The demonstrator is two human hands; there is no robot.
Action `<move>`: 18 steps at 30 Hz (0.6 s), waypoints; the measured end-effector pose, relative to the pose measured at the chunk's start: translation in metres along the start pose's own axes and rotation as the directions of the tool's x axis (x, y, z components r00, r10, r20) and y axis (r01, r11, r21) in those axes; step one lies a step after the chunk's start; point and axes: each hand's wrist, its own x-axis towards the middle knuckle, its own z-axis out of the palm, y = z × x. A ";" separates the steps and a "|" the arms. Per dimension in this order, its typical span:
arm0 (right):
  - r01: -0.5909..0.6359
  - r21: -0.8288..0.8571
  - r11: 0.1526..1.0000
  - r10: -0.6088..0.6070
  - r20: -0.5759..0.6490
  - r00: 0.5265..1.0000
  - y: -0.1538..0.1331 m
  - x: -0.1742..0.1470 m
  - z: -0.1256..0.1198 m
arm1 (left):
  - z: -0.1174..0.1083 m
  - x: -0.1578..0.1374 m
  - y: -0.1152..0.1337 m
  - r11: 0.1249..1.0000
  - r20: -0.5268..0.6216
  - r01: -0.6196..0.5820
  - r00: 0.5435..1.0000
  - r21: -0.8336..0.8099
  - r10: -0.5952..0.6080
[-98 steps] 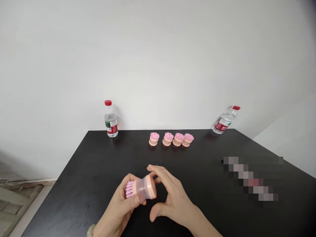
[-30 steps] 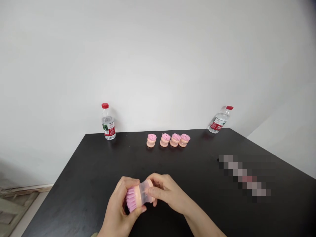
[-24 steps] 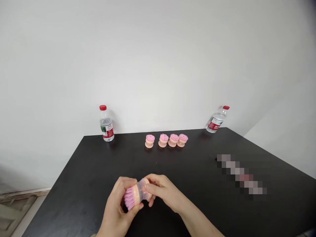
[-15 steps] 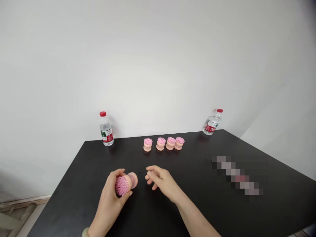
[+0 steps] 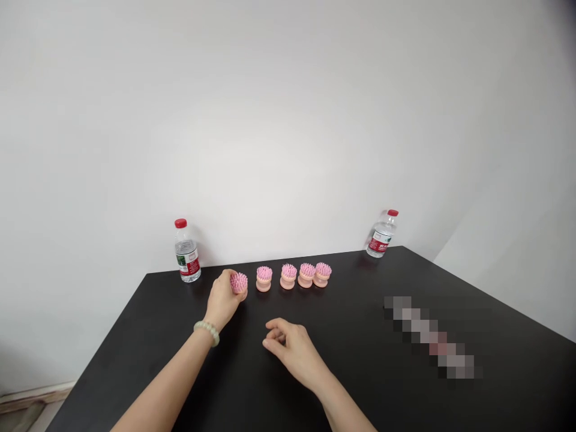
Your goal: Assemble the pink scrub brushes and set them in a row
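The right hand (image 5: 288,347) is hovering over the black table (image 5: 252,384), its fingers curling loosely and its thumb standing apart from them. On the table's right side, a strip (image 5: 429,339) is lying aslant, too pixelated to identify. On the left wrist, a pale beaded bracelet (image 5: 207,332) is circling the skin. Farther out, the left hand (image 5: 224,297) is clamping a pink brush (image 5: 240,283) between thumb and fingers, bristles facing up, at the left end of a row; whether its base is touching the table is hard to tell.

Beyond and to the right, four more brushes (image 5: 263,279) are standing upright, bristles up. The leftmost is sitting a little apart, while the two on the right are standing so close that contact cannot be judged.

At the far edge, the left bottle (image 5: 188,261) is standing upright, holding clear liquid under a red cap. The right bottle (image 5: 380,239) is leaning back against the white wall (image 5: 279,132), also red-capped, and is holding clear liquid too.
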 end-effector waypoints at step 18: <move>0.034 -0.344 0.938 -0.029 0.022 0.999 -0.012 -0.002 -0.009 | 0.048 0.037 -0.027 0.997 -0.076 -0.007 0.997 -0.078 0.001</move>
